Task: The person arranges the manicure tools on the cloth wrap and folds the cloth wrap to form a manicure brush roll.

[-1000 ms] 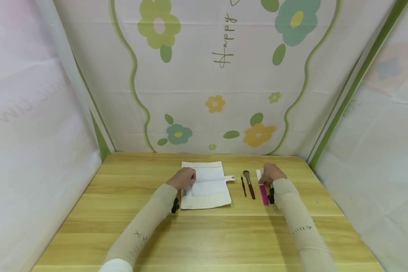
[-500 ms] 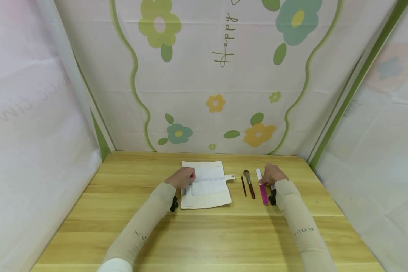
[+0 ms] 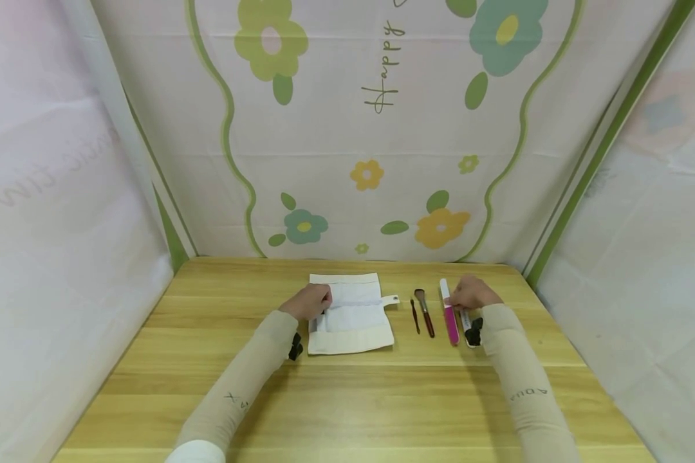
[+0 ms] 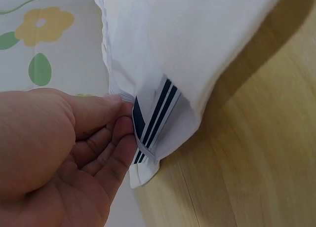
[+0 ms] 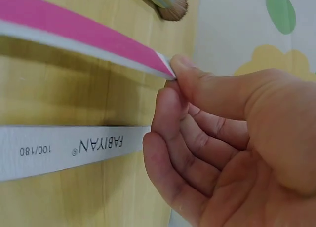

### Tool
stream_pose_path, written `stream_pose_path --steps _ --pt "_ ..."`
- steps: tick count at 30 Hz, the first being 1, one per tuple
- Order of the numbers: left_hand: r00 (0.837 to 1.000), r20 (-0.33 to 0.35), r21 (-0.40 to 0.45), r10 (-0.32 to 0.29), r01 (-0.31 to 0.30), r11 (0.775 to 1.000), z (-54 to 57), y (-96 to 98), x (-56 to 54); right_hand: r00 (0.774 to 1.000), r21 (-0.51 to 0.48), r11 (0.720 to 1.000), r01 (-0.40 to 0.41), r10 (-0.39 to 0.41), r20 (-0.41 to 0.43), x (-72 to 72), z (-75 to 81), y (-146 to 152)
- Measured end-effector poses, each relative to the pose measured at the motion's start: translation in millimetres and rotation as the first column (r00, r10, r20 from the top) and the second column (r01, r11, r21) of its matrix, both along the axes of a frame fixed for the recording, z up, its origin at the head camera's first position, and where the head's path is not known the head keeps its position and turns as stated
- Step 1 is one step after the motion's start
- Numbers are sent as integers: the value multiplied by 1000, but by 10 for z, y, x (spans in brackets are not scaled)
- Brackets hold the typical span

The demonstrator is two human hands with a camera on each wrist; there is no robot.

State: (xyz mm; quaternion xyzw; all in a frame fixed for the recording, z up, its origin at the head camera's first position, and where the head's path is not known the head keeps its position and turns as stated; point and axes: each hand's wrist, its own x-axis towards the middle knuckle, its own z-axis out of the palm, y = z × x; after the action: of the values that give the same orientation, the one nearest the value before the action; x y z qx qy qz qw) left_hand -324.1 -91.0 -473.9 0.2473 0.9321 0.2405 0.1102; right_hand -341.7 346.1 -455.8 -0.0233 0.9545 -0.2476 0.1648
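My left hand [image 3: 309,302] pinches the pocket edge of a white fabric pouch [image 3: 356,323], which lies unfolded on the table. In the left wrist view, black-and-white striped flat strips [image 4: 162,111] show inside the pocket, next to my fingertips. Thumb and fingers of my right hand [image 3: 472,294] pinch a pink-and-white nail file [image 5: 94,32] by its side edge, and the file is lifted off the wood in the right wrist view. Below it lies a grey nail file [image 5: 59,150] with printed lettering, its far end hidden behind my fingers.
Between the pouch and the pink file lie a makeup brush [image 3: 425,315] with a dark red handle and a thin dark tool [image 3: 414,317]. The pouch's snap strap [image 3: 390,300] points towards them. A flower-printed cloth [image 3: 324,141] rises behind the wooden table [image 3: 359,411].
My right hand has closed on the pink file and moved slightly right, shifting the file a little away from me and uncovering more of the grey file. My left hand stays at the pouch.
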Motion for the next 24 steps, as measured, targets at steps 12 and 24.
stream_pose_path --steps 12,24 --pt "1000 -9 10 -1 1 1000 -26 -13 4 998 -103 993 -58 55 -35 -27 130 -157" --pt "1000 -10 1 10 -10 1000 -51 0 -11 993 -127 986 -110 105 -48 -116 244 -710"
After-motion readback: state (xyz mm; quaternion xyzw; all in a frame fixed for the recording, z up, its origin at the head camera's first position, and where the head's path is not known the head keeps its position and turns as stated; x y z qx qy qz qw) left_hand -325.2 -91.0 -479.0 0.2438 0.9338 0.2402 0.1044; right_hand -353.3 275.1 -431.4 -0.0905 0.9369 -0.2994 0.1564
